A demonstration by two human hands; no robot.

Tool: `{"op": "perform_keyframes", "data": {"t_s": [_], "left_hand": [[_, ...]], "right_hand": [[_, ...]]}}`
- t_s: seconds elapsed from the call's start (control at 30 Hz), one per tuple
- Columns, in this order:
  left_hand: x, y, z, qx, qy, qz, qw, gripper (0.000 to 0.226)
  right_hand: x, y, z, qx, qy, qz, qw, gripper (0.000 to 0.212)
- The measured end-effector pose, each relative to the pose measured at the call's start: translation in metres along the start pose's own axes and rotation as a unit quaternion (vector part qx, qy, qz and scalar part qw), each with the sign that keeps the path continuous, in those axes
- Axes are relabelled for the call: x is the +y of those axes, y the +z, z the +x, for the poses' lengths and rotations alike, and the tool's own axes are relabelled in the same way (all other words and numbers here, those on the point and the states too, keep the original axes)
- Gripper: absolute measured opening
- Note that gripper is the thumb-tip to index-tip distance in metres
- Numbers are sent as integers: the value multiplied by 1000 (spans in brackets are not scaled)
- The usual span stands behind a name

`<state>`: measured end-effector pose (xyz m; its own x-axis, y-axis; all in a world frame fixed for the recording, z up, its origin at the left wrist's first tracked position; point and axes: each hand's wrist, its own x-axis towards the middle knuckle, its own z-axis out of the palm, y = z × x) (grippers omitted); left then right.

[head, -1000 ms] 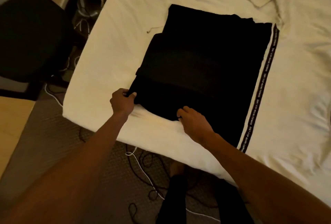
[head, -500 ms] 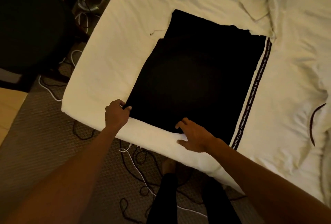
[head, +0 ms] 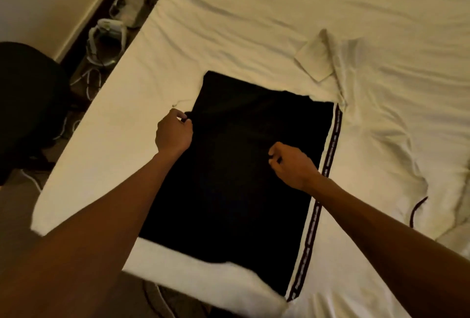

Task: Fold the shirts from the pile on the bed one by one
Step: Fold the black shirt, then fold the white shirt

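1. Here, the black shirt (head: 241,190) lies flat at the near edge of the white bed (head: 254,12), folded into a long panel.
2. Our left hand (head: 173,131) pinches its left edge with curled fingers; our right hand (head: 292,165), also curled, pinches the cloth near the middle.
3. A lettered trim strip (head: 330,149) runs along the shirt's right side.
4. A dark chair (head: 25,104) and cables (head: 92,81) sit on the floor at left.
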<state>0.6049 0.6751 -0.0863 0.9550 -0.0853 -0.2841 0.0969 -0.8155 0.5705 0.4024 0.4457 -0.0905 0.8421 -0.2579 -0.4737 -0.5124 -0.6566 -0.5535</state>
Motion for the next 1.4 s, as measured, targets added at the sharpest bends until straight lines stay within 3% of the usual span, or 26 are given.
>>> {"op": "perform_keyframes", "data": {"t_s": [0.13, 0.33, 0.43, 0.53, 0.63, 0.73, 0.9, 1.1, 1.27, 1.4], "left_hand": [[48, 33, 59, 5, 44, 8, 999, 29], [95, 68, 134, -52, 73, 29, 996, 52], [103, 79, 156, -126, 100, 66, 985, 59], [102, 85, 172, -142, 135, 114, 974, 35], [103, 80, 185, -96, 141, 48, 984, 17], [110, 72, 196, -27, 124, 14, 992, 14], [106, 85, 210, -9, 128, 117, 985, 14], [87, 97, 208, 69, 131, 213, 966, 43], [82, 93, 207, 108, 142, 219, 959, 36], [91, 99, 185, 161, 234, 215, 934, 42]], "right_hand": [[28, -44, 45, 75, 13, -1, 997, 21], [41, -70, 120, 180, 11, -37, 983, 42], [31, -75, 152, 162, 5, -35, 986, 51], [24, -76, 180, 87, 22, -96, 991, 62], [21, -81, 198, 48, 39, -110, 992, 54], [20, -89, 211, 91, 9, -59, 994, 36], [26, -83, 226, 118, 16, 6, 993, 28], [38, -70, 229, 172, -23, 52, 984, 30], [36, -62, 234, 184, -44, 46, 981, 29], [31, -53, 205, 307, -16, -12, 952, 37]]}}
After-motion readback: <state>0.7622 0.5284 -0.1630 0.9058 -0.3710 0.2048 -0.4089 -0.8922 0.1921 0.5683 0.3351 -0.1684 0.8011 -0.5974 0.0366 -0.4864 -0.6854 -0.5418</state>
